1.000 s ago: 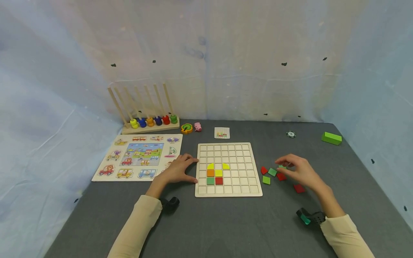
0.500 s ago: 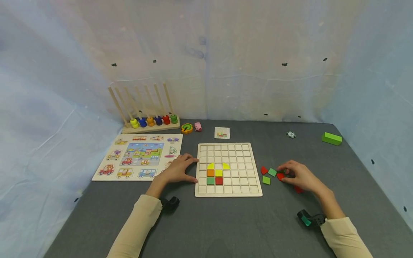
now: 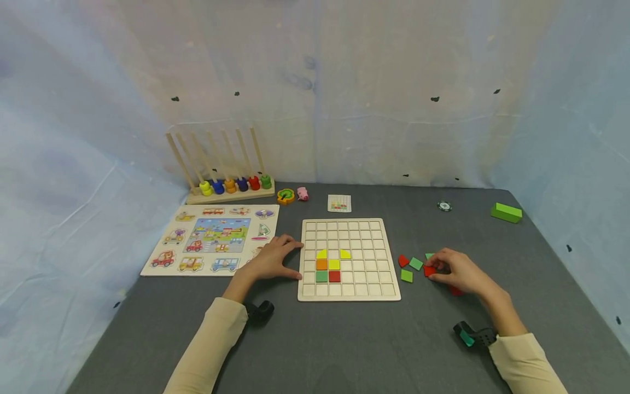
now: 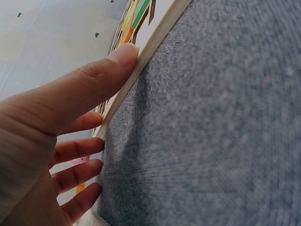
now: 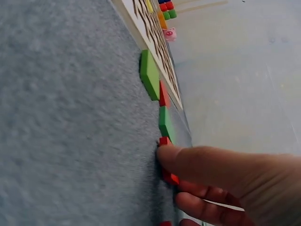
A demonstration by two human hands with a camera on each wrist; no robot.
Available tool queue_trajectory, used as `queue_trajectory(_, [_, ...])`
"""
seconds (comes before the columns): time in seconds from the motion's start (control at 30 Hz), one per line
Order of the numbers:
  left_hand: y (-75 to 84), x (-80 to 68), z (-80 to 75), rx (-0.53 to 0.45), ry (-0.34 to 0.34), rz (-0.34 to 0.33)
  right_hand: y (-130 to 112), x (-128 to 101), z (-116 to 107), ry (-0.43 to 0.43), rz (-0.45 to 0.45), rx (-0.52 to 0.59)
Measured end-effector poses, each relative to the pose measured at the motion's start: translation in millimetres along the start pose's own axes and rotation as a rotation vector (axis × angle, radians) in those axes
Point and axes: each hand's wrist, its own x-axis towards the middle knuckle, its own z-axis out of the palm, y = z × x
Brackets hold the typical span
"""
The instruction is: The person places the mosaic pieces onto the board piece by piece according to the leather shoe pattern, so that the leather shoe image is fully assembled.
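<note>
Pinching a red square tile (image 3: 429,270) between thumb and curled fingers, the right hand (image 3: 458,271) rests on the grey tabletop (image 3: 344,345) to the right of the wooden grid board (image 3: 348,259); in the right wrist view the thumb (image 5: 202,162) presses against the tile's edge. Just beside that tile lie two green tiles (image 3: 415,263) and another red piece (image 3: 402,260), with a further red tile (image 3: 455,290) partly hidden under the hand. The left hand (image 3: 272,259) holds nothing: its straight fingers lie flat against the board's left edge, the thumb (image 4: 94,89) touching the rim. On the board sit yellow, orange, green and red tiles (image 3: 328,266) in its lower left part. Left of the board lies a vehicle puzzle (image 3: 211,239). Along the far edge stand a peg rack with coloured rings (image 3: 228,178), a small pattern card (image 3: 339,203) and, towards the far right corner, a green block (image 3: 506,212).
</note>
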Motion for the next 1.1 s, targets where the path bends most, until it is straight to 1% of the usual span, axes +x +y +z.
queue_trajectory(0.1, [0.8, 0.1, -0.5, 0.003, -0.002, -0.002, 0.8, 1.1, -3.0, -0.005, 0.026, 0.002])
queue_trajectory(0.2, [1.5, -0.5, -1.2, 0.007, -0.007, -0.003, -1.4, 5.0, -5.0, -0.003, 0.040, 0.027])
queue_trajectory(0.33, [1.4, -0.7, -1.3, 0.011, -0.010, -0.004, -12.7, 15.0, -6.5, 0.015, 0.014, 0.069])
queue_trajectory(0.5, [0.9, 0.0, -0.9, 0.009, -0.013, -0.010, -32.2, 31.5, -6.4, 0.037, -0.050, 0.096])
queue_trajectory(0.67, [0.5, 0.5, -0.3, 0.013, -0.012, -0.010, -52.3, 48.7, -2.1, 0.028, -0.105, 0.140])
queue_trajectory(0.9, [0.8, 0.2, -0.2, 0.004, -0.012, -0.004, -76.0, 69.3, 15.1, 0.010, -0.212, 0.185])
queue_trajectory(1.1, [0.3, 0.1, -0.3, 0.007, -0.010, -0.007, -89.5, 80.2, 33.2, -0.018, -0.272, 0.203])
